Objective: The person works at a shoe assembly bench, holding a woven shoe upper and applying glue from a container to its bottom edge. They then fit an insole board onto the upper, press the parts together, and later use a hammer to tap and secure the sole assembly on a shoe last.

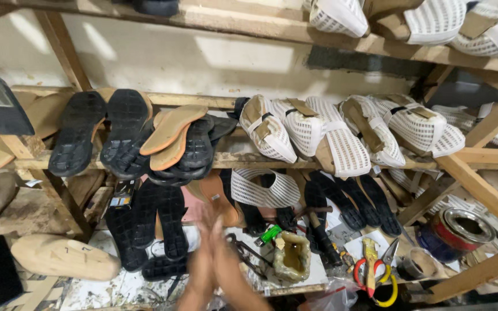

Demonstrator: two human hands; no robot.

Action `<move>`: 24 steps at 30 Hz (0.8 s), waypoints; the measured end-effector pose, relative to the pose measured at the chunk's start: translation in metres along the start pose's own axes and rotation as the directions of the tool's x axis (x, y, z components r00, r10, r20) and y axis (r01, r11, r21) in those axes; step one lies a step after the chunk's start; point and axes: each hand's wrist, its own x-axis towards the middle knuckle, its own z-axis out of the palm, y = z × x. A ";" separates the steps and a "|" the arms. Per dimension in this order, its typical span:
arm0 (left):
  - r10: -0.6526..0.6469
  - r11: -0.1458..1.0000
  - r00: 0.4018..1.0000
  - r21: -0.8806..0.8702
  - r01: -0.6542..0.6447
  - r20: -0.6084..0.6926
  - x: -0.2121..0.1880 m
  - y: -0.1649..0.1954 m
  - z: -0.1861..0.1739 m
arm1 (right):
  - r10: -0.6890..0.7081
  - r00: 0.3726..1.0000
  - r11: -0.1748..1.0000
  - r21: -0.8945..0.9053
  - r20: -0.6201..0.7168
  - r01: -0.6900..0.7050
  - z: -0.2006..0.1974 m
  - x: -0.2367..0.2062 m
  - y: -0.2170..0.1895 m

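Note:
My left hand [200, 262] and my right hand [226, 262] are pressed palm to palm at the bottom centre, blurred by motion, fingers pointing up. Nothing shows between them. They are in front of black rubber soles [157, 222] standing on the cluttered bench. A glue-crusted pot [292, 256] stands just right of my hands, with a green lighter [270, 233] behind it.
Wooden racks hold black soles [102, 132], tan insoles [171, 135] and white mesh shoe uppers [347, 135]. A wooden shoe last [59, 256] lies at the left. Red and yellow pliers [373, 270], a round tin [462, 227] and a tape roll [419, 265] sit at the right.

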 end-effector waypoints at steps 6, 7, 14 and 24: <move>-0.181 0.981 0.976 -0.098 0.170 -0.120 -0.007 0.013 0.008 | 0.058 0.998 0.998 -0.031 0.025 -0.057 -0.002 0.003 0.000; -0.228 0.974 0.969 -0.033 0.226 -0.090 -0.014 0.002 0.011 | 0.183 0.982 0.983 0.020 -0.035 -0.182 -0.005 0.008 -0.002; -0.090 0.969 0.996 -0.232 0.085 -0.010 0.001 -0.054 -0.011 | -0.114 0.987 0.991 -0.062 0.114 0.121 0.013 -0.010 0.014; 0.343 0.902 0.939 -0.292 -0.319 0.036 0.006 0.027 -0.013 | -0.126 0.988 0.990 -0.046 0.091 0.130 0.029 -0.020 0.008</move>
